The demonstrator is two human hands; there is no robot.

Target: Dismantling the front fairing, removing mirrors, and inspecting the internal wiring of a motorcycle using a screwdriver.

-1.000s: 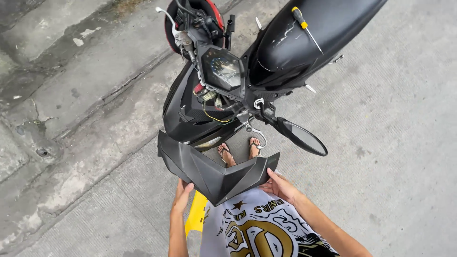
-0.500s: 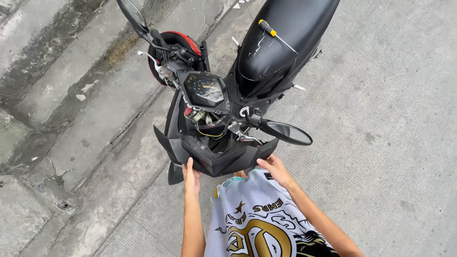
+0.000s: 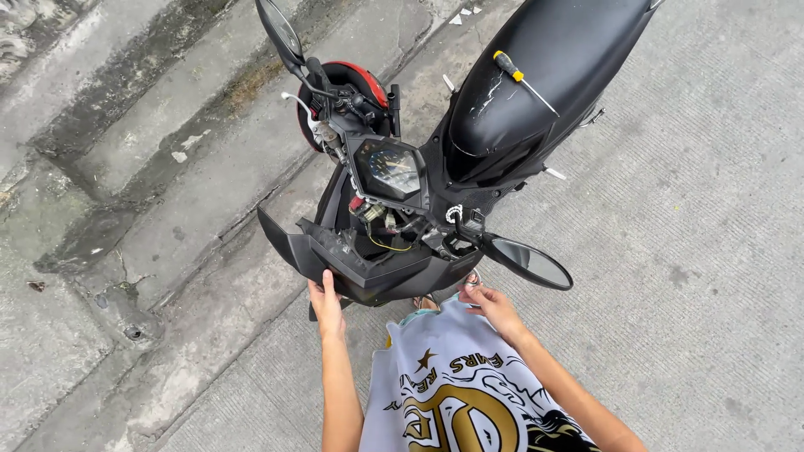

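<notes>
The left hand (image 3: 327, 301) is pressed flat, fingers extended, against the left edge of the black front fairing panel (image 3: 368, 268) of a scooter (image 3: 536, 92). The panel is held near the exposed wiring under the speedometer (image 3: 389, 170). The right hand (image 3: 490, 303) is curled on the panel's right end, its fingertips hidden beneath the right mirror (image 3: 529, 262). A yellow-handled screwdriver (image 3: 521, 79) lies on the seat.

Head camera, looking steeply down, near scooter (image 3: 419, 201).
</notes>
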